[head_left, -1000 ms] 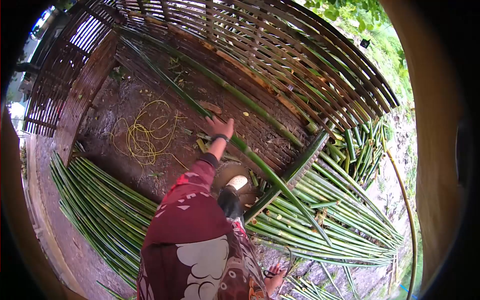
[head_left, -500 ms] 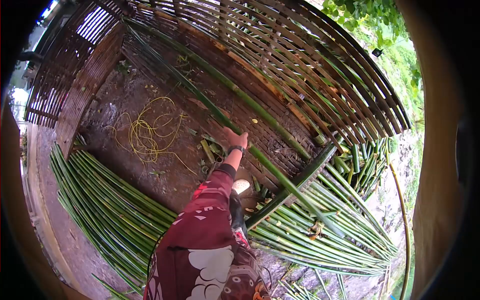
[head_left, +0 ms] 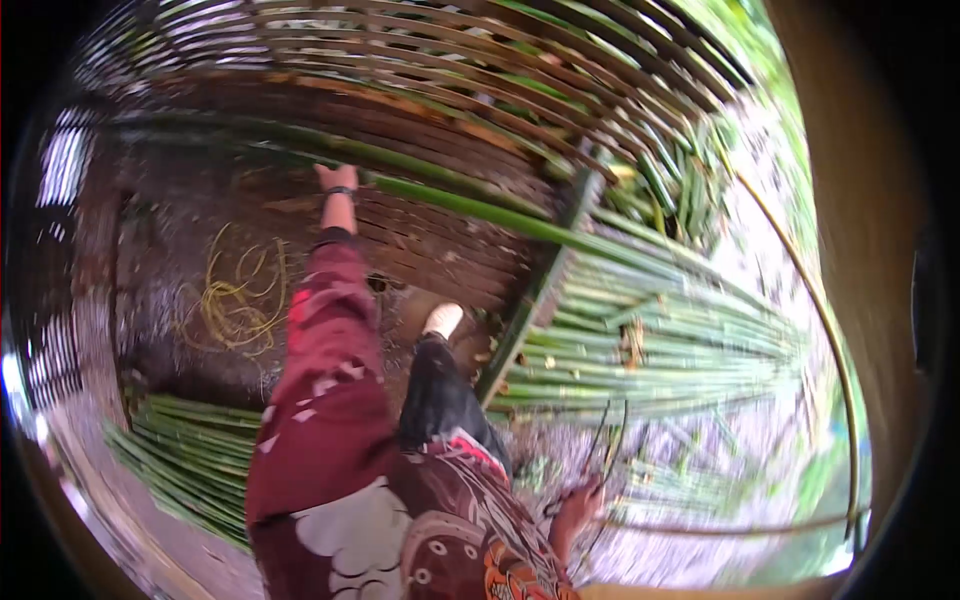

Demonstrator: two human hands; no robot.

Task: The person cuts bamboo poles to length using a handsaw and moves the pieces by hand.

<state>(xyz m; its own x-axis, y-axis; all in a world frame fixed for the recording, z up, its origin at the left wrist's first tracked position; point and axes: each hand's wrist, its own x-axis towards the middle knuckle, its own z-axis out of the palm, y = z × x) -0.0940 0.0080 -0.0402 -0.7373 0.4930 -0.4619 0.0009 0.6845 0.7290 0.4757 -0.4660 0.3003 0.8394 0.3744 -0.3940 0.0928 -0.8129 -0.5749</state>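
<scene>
My left hand [head_left: 337, 178], with a dark band at its wrist, is closed around a long green bamboo pole [head_left: 460, 205]. The pole slants across the slatted floor and passes over a crossbar [head_left: 545, 285] toward cut poles on the right. Beside it, farther out, lies a thicker bamboo pole [head_left: 420, 163]. Low on the right, my right hand [head_left: 575, 505] is closed on a thin dark implement [head_left: 617, 440] that shows as two narrow curved lines. Blur hides what kind it is.
Yellow cord [head_left: 225, 305] lies coiled on the dirt floor. Bundles of green bamboo [head_left: 190, 455] lie at lower left and beyond the crossbar [head_left: 680, 350]. A slatted wall [head_left: 450, 50] curves along the far side. A thin brown pole [head_left: 800, 270] bends down the right.
The view has turned, and my left hand now appears farther up and left, still on the bamboo pole. My right hand has come into view at lower right with the dark implement.
</scene>
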